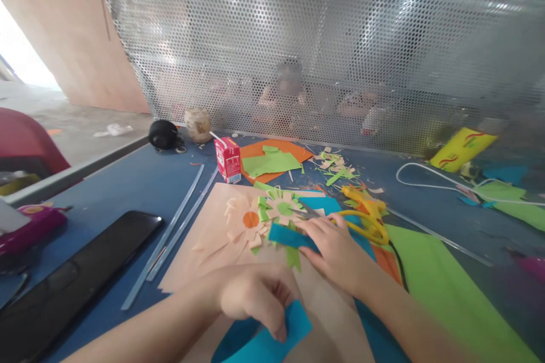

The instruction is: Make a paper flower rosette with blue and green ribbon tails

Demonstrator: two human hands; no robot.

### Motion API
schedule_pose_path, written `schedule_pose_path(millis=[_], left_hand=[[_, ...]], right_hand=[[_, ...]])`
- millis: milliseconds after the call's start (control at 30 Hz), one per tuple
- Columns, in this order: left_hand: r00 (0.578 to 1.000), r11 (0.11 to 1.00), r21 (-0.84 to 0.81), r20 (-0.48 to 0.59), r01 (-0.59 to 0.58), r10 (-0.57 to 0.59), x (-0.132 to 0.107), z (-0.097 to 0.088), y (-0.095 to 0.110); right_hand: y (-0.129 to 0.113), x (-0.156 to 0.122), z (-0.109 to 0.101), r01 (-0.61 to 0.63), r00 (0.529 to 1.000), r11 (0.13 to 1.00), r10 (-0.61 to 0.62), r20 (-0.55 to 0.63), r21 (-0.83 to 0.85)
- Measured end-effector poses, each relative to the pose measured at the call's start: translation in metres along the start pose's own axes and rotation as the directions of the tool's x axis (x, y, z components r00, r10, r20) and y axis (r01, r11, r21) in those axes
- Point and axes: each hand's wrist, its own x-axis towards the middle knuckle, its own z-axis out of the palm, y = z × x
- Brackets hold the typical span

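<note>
My left hand (255, 295) is closed, pinching a piece of blue paper (272, 337) at the near edge of the table. My right hand (334, 247) lies on a smaller blue paper strip (283, 235), fingers gripping its right end, beside two paper flowers: a peach one with an orange centre (247, 221) and a pale one with a green centre (283, 207). They rest on a peach sheet (204, 249). Yellow-handled scissors (366, 215) lie just beyond my right hand.
A red drink carton (227, 159) stands behind orange and green sheets (272, 161) with paper scraps. Glue sticks (170, 238) and a black phone (72, 278) lie left; a pink glue gun (29, 227) is far left. A green sheet (451, 289) and white cable (447, 187) are right, a perforated metal screen (323, 51) behind.
</note>
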Motion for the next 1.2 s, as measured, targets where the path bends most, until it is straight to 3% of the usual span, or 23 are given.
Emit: schedule_pose_path(millis=[167,267,467,533,600,667,733,833,1000,1200], left_hand=[[0.999,1.000,0.011,0.038,-0.019,0.018,-0.001,0.002,0.000],[0.998,1.000,0.008,0.057,0.028,-0.029,-0.002,0.002,-0.002],[0.997,0.999,-0.041,0.072,0.016,-0.013,-0.004,0.003,0.002],[0.998,0.996,-0.089,0.068,0.006,0.000,-0.005,0.003,0.004],[0.998,0.988,-0.152,0.059,-0.021,0.030,-0.006,0.004,0.004],[0.996,0.977,-0.201,0.021,-0.077,0.083,-0.006,0.004,0.001],[0.989,0.970,-0.195,-0.012,-0.147,0.147,-0.004,0.004,-0.002],[0.979,0.976,-0.075,-0.024,-0.205,0.204,-0.002,0.004,-0.004],[0.984,0.974,0.187,-0.100,-0.126,0.146,0.000,0.005,0.000],[0.988,0.980,0.182,-0.112,-0.085,0.107,-0.001,0.004,0.002]], right_hand=[[-0.002,-0.004,-0.008,0.146,0.985,0.980,-0.157,0.073,0.135],[-0.004,-0.006,-0.012,0.221,0.964,0.953,-0.245,0.103,0.206],[-0.006,-0.007,-0.012,0.262,0.945,0.917,-0.306,0.111,0.302],[0.000,-0.007,-0.012,0.209,0.974,0.957,-0.223,0.047,0.201],[0.008,-0.006,-0.011,0.038,0.999,0.999,-0.037,-0.039,0.019],[0.018,-0.005,-0.010,-0.185,0.980,0.974,0.172,-0.104,-0.133],[0.024,-0.004,-0.009,-0.307,0.951,0.929,0.290,-0.107,-0.209],[0.024,-0.003,-0.010,-0.340,0.940,0.908,0.331,-0.076,-0.246],[0.017,-0.003,-0.012,-0.386,0.921,0.907,0.371,-0.118,-0.168],[0.030,-0.005,-0.013,-0.442,0.879,0.890,0.405,-0.251,-0.114]])
